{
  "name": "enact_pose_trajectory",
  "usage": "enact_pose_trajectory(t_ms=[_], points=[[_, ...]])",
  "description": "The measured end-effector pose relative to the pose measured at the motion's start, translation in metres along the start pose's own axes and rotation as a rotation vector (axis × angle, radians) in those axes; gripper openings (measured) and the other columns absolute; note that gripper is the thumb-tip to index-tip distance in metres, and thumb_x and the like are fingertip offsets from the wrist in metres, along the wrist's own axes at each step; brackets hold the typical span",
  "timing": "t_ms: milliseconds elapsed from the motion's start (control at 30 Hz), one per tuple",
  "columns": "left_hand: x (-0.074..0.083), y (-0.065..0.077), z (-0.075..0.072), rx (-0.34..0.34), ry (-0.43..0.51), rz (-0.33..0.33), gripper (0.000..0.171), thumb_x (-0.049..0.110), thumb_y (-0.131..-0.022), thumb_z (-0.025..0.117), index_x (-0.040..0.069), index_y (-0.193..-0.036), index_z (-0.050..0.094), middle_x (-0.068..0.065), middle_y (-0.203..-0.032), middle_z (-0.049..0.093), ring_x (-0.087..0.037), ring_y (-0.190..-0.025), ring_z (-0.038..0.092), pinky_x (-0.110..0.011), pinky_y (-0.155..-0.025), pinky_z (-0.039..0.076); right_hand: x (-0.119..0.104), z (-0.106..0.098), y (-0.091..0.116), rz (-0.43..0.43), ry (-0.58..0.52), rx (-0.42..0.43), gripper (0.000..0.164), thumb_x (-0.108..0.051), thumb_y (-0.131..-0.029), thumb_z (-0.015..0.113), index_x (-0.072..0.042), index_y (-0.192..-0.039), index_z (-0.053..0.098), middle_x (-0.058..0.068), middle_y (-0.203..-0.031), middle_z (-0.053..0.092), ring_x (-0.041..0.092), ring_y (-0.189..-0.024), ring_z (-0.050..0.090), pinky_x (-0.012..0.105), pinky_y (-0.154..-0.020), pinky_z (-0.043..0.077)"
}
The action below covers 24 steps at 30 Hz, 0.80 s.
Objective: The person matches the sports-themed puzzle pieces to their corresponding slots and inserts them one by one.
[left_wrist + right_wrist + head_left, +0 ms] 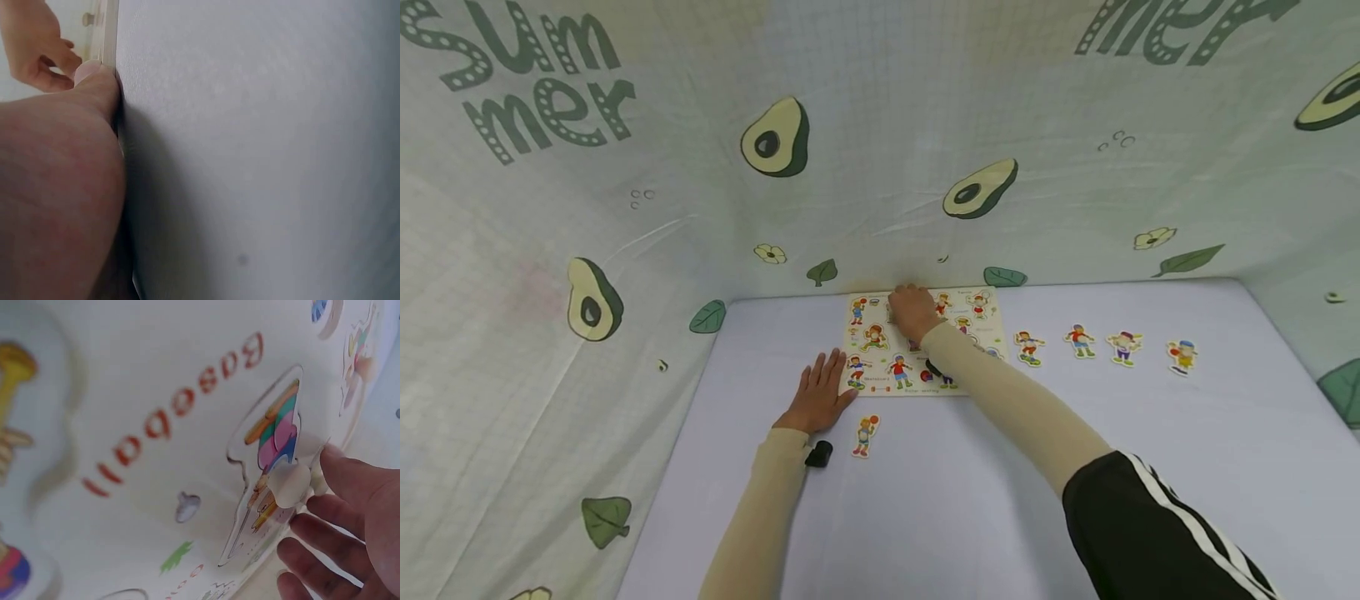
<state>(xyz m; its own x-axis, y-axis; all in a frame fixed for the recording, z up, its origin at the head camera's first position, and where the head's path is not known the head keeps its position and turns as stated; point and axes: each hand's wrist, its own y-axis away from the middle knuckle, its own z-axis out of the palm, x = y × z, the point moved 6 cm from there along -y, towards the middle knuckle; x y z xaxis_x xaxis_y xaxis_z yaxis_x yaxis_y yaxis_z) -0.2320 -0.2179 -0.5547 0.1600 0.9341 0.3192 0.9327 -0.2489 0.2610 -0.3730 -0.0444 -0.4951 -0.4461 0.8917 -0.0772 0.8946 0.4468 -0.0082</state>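
A puzzle board (880,389) printed with sports figures lies at the back of the table. My right hand (913,310) reaches over its far part. In the right wrist view, the thumb and index finger of my right hand (340,519) stand slightly apart, right beside the pale knob (289,485) of a puzzle piece (275,434) by the word "Baseball". My left hand (818,396) rests spread on the table by the board's lower left corner. Its thumb (100,81) reaches the board's edge (110,37) in the left wrist view.
Several loose figure pieces, among them a skateboarder (1028,348) and one in a blue cap (1182,357), lie in a row right of the board. One more piece (865,436) lies in front of my left hand. A patterned cloth (880,125) hangs behind the table.
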Motion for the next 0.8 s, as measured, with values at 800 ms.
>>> enact_pose_trajectory(t_ms=[800], points=[[0.001, 0.0, -0.001, -0.029, 0.004, -0.013, 0.079, 0.044, -0.113, 0.043, 0.004, -0.17, 0.005, -0.016, -0.178, -0.001, -0.039, -0.164, -0.008, -0.059, -0.131, -0.002, -0.056, -0.023, 0.112, -0.264, -0.141, 0.147, 0.029, -0.026, -0.096, 0.081, -0.008, -0.117, 0.075, 0.008, -0.111, 0.073, 0.028, -0.102, 0.071, 0.045, -0.091, 0.058]])
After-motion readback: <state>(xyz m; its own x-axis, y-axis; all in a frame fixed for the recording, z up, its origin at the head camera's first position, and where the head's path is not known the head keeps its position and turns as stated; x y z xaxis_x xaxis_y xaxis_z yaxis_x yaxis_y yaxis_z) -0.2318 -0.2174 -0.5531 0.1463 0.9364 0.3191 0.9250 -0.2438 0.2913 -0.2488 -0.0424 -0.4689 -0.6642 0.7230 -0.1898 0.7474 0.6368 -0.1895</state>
